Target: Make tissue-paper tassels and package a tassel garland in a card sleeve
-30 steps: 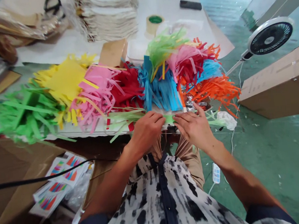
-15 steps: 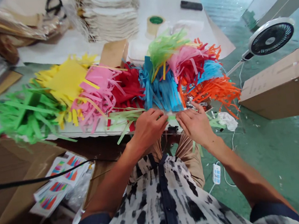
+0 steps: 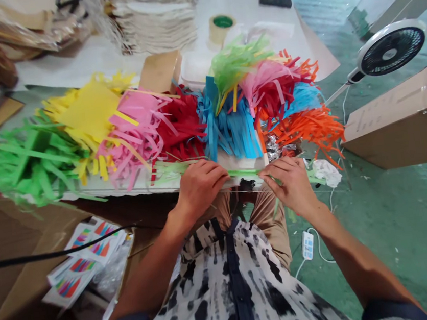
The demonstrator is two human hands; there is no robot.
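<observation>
At the table's front edge, a narrow light green strip of tissue paper (image 3: 242, 172) stretches between my two hands. My left hand (image 3: 203, 183) closes on its left end, where pale green fringe (image 3: 170, 169) spreads out to the left. The right end is pinched by the fingers of my right hand (image 3: 288, 179). Right behind the strip lie blue fringed tissue tassels (image 3: 233, 132), with red tassels (image 3: 180, 122) to their left. A light green tassel (image 3: 239, 64) rests on top of the blue ones. My fingertips are partly hidden.
Pink (image 3: 137, 132), yellow (image 3: 90, 110) and green tassels (image 3: 31, 155) fill the table's left. Orange tassels (image 3: 312, 125) lie at the right end. A tape roll (image 3: 222, 29) stands behind. A fan (image 3: 391, 50) and a cardboard box (image 3: 401, 113) are at right; an open box with printed cards (image 3: 82, 259) sits below left.
My hands have moved apart, the left one leftward and the right one slightly rightward. More of the light green strip shows between them, drawn out straight.
</observation>
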